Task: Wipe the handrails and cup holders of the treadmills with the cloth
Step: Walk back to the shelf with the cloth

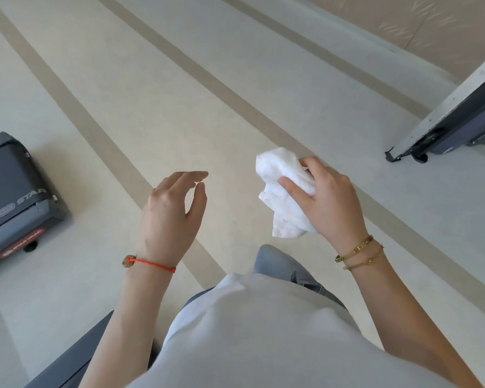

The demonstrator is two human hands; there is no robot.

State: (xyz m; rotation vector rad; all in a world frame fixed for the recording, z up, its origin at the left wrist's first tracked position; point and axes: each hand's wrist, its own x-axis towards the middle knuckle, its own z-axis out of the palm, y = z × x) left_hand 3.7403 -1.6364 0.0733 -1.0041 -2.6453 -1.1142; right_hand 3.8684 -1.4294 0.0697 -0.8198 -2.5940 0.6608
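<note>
Between two treadmills, perhaps, right hand (329,198) grips one cloth (284,191).

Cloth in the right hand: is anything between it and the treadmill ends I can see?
Nothing visible. The right hand grips the cloth over bare floor. One treadmill sits far left, another upper right. No handrails or cup holders are in view.

Cloth (284,191) right of the left hand (170,214) — treadmills far left (14,191) and far right (459,119).
</note>
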